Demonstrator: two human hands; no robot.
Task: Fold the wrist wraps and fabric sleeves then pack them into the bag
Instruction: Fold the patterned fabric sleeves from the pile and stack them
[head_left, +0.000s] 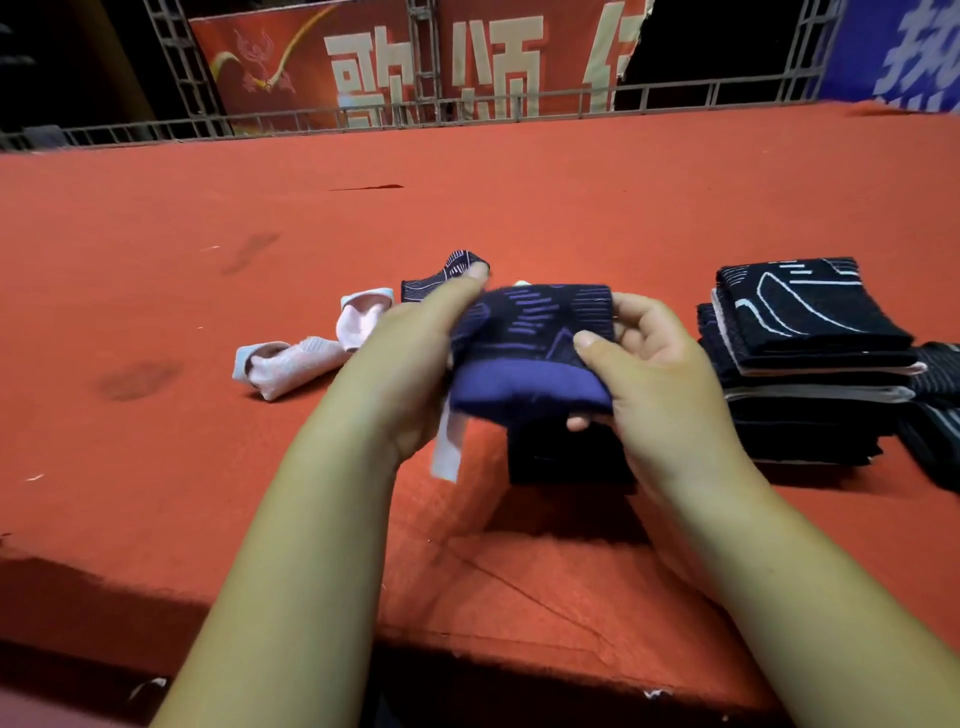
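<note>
Both my hands hold a dark navy sleeve (530, 343) with purple line patterns and a purple band, lifted above the red surface. My left hand (415, 358) grips its left edge, where a white label hangs down. My right hand (644, 374) pinches its right side, thumb on top. Below the sleeve lies a dark folded piece (566, 457). To the right stands a stack of folded dark sleeves (810, 358) with white line patterns. To the left lie two unfolded pink sleeves (296, 358) and a dark patterned one (447, 275). No bag is visible.
Everything sits on a red carpeted platform (467, 208), whose front edge runs near my forearms. A metal truss railing (363, 114) and a red banner with white characters border the far side. More dark fabric (935, 415) lies at the right edge of view.
</note>
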